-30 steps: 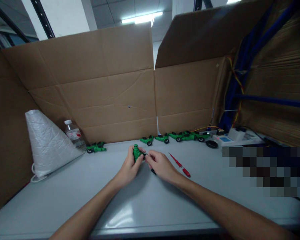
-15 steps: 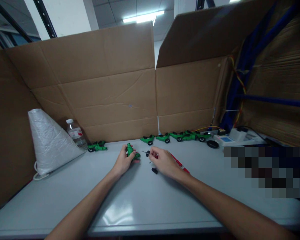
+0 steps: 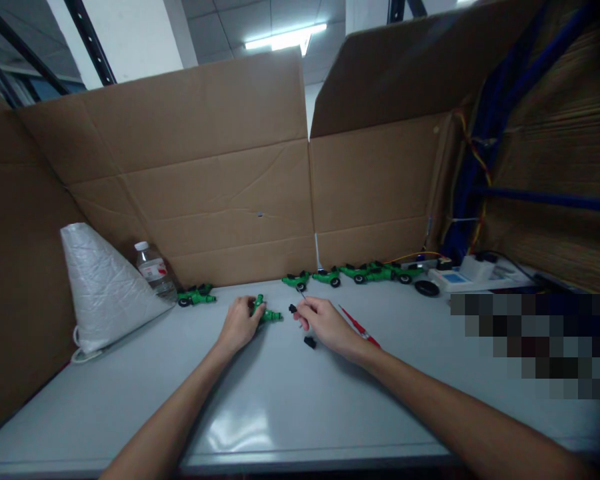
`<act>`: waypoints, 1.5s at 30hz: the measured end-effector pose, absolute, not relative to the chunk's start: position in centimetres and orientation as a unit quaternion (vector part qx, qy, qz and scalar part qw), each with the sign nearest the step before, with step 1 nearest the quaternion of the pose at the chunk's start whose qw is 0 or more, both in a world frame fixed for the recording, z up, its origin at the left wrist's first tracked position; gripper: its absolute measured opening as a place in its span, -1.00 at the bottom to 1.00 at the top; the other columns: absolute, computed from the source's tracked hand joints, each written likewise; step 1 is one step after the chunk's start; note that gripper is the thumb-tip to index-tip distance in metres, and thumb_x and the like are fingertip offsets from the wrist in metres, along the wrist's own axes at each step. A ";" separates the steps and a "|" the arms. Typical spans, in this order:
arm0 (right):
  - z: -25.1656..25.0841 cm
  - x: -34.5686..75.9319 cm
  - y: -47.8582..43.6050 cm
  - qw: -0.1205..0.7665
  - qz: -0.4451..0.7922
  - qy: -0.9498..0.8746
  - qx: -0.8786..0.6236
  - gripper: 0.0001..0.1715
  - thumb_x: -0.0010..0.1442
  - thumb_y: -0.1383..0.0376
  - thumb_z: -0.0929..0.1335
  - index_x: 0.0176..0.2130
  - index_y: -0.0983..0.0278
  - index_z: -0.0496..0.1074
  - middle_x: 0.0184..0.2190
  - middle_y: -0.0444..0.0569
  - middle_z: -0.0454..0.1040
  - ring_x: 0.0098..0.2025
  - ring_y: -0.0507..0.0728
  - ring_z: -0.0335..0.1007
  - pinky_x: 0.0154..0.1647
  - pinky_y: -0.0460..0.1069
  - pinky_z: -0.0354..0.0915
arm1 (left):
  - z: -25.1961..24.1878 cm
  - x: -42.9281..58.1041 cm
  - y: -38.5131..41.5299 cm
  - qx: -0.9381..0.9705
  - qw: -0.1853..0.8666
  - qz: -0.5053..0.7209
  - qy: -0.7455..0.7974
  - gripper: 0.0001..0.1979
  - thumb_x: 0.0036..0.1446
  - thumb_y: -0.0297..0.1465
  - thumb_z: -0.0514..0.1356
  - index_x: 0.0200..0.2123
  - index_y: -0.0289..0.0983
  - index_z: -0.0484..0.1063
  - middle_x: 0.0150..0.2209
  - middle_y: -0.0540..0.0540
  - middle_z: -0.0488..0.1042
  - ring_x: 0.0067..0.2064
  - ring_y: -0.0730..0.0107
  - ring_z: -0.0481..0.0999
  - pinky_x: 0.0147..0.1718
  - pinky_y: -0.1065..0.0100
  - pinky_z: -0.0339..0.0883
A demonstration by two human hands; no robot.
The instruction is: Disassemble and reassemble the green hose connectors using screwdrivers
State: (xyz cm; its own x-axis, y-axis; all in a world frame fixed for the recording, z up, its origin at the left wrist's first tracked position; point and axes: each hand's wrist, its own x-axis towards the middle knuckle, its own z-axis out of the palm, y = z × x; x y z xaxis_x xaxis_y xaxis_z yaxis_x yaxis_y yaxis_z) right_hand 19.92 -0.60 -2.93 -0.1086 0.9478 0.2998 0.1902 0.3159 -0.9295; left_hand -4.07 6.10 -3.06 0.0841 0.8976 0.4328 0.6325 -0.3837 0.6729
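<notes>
My left hand [image 3: 239, 325] is closed around a green toy vehicle body [image 3: 271, 317], low over the table, its narrow end pointing right. Between the thumb and fingers of my right hand [image 3: 325, 321] is a thin metal rod [image 3: 303, 295], its upper end sticking out past the fingers. A small black piece [image 3: 293, 309] shows at these fingertips; whether they hold it or it lies on the table, I cannot tell. Another black piece [image 3: 310, 342] lies on the table below my right hand. Beside my right wrist rests a red screwdriver [image 3: 361, 327].
Several green toy vehicles [image 3: 375, 272] with black wheels line the table's back edge, with more [image 3: 196, 295] at the left. A silvery bag [image 3: 107, 300] and a plastic bottle [image 3: 153, 268] stand left. A black ring [image 3: 427, 288] and a power strip [image 3: 473, 275] lie right. Cardboard walls [image 3: 220, 173] enclose the table.
My left hand has turned the green body lower, its narrow end now more to the right. The rod in my right hand has swung from pointing left to pointing up.
</notes>
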 end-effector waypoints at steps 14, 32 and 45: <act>-1.8 19.9 -1.6 0.483 0.401 -0.665 -0.403 -0.56 0.32 0.05 0.30 -0.51 0.21 0.22 -0.59 -0.22 0.20 -0.51 0.02 0.11 -0.46 -0.07 0.04 | -0.7 0.3 0.8 0.809 0.309 0.374 0.331 -0.72 0.31 -0.18 0.29 -0.05 -0.24 0.54 -0.22 -0.11 0.56 -0.21 0.27 0.51 -0.20 0.34 0.35; -1.3 20.4 -2.3 0.404 0.187 -0.749 -0.491 -0.94 0.16 0.38 0.36 -0.36 0.24 0.41 -0.49 -0.21 0.40 -0.44 0.02 0.27 -0.40 -0.09 0.00 | -1.9 0.2 2.3 0.715 0.478 0.356 0.366 -0.57 0.23 -0.01 0.29 -0.15 -0.25 0.36 -0.45 0.02 0.47 -0.52 0.52 0.34 -0.53 0.50 0.14; -1.9 21.0 -1.7 0.185 0.110 -0.749 -0.627 -0.64 0.41 0.23 0.27 -0.21 0.27 0.63 -0.16 0.18 0.67 -0.14 0.22 0.56 -0.20 -0.01 0.16 | -1.7 -0.1 1.4 0.891 0.211 0.233 0.329 -0.72 0.32 -0.22 0.26 0.01 -0.23 0.55 -0.15 -0.12 0.54 -0.25 0.31 0.46 -0.22 0.34 0.33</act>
State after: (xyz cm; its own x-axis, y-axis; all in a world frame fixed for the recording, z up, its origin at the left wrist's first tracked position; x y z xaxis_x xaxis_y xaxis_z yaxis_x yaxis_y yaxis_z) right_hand 21.02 -1.67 -1.89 -0.1451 0.9798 0.1379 0.8984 0.1888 -0.3966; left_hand -0.07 1.44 -1.68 0.6752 0.6842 0.2754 0.4882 -0.6945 0.5286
